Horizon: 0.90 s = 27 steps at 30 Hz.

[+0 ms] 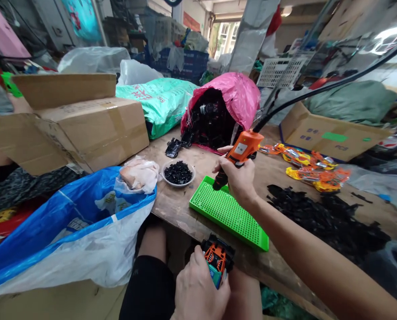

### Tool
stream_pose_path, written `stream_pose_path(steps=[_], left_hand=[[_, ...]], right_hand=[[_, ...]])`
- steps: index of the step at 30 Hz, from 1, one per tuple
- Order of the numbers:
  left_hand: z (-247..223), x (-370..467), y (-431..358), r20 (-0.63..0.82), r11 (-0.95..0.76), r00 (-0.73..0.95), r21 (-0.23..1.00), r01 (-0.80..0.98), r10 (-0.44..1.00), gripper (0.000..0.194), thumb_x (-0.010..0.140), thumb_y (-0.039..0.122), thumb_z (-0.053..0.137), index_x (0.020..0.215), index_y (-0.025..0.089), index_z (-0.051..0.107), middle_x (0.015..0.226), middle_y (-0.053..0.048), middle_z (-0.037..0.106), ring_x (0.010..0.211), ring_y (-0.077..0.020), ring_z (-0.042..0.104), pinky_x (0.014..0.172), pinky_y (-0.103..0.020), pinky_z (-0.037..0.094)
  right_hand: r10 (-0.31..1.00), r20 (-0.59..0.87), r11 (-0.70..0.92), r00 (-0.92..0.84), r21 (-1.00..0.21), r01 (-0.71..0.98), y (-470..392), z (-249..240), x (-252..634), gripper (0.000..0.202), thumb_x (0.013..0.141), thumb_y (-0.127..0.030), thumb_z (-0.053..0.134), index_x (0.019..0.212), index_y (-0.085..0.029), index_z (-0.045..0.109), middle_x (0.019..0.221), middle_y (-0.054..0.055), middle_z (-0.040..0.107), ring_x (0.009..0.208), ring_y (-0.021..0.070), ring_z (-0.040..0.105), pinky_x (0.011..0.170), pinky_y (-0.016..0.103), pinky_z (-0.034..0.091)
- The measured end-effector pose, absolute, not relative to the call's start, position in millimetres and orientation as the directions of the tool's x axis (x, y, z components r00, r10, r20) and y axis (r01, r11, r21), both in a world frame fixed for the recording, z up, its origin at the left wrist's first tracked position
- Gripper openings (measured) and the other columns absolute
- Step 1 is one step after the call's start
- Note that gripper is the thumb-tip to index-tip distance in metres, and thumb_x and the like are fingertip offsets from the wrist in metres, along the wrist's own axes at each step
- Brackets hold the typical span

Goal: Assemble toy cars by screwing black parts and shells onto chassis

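My left hand (198, 284) is closed around a small toy car (217, 255) with an orange frame, black parts and a teal piece, held low over my lap at the table's front edge. My right hand (240, 178) grips an orange electric screwdriver (243, 149) with a black cable. Its dark tip end points down above the far end of a green perforated tray (231, 215). Left of the tray, a white bowl (178, 173) holds small black pieces. The screwdriver's bit cannot be made out.
A pink sack (241, 98) of black parts lies open at the back. Black strips (325, 222) and orange-yellow toy parts (314, 169) lie on the right. A cardboard box (101, 129) stands left, behind a blue-and-white bag (94, 240). The cable (318, 91) crosses the upper right.
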<state>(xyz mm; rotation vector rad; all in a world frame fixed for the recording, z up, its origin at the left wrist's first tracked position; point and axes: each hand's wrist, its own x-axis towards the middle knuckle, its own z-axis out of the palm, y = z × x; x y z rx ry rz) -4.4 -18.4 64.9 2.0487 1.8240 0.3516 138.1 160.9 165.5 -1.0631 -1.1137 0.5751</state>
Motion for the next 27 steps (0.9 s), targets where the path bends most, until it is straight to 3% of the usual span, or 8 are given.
stream_pose_path(steps=[7,12,27], left_hand=[[69,-3,-17,-0.095,-0.091,0.146,0.435,0.896,0.985,0.06,0.08,0.031,0.065,0.133,0.003,0.056,0.104,-0.015,0.074,0.09,-0.0289,0.074,0.078,-0.035,0.057],[68,-2,-17,-0.111,-0.07,0.127,0.412,0.909,0.986,0.06,0.079,0.03,0.065,0.133,0.004,0.057,0.102,-0.016,0.074,0.089,-0.0287,0.074,0.079,-0.035,0.057],[66,0,-18,-0.116,-0.054,0.112,0.422,0.905,0.987,0.061,0.078,0.031,0.066,0.132,0.004,0.057,0.1,-0.015,0.074,0.087,-0.0293,0.074,0.079,-0.037,0.059]], right_hand=[[0.859,0.385,0.394,0.337,-0.918,0.042,152,141,112,0.024,0.081,-0.027,0.069,0.103,-0.021,0.062,0.055,-0.01,0.052,0.046,0.0097,0.051,0.05,0.027,0.049],[0.854,0.348,0.389,0.387,-0.921,-0.031,157,128,107,0.022,0.081,-0.035,0.074,0.087,-0.021,0.058,0.053,-0.01,0.05,0.04,0.0083,0.048,0.043,0.024,0.046],[0.879,0.335,0.399,0.34,-0.906,-0.138,157,125,101,0.026,0.081,-0.037,0.074,0.083,-0.022,0.054,0.048,-0.011,0.046,0.037,0.0071,0.043,0.038,0.022,0.041]])
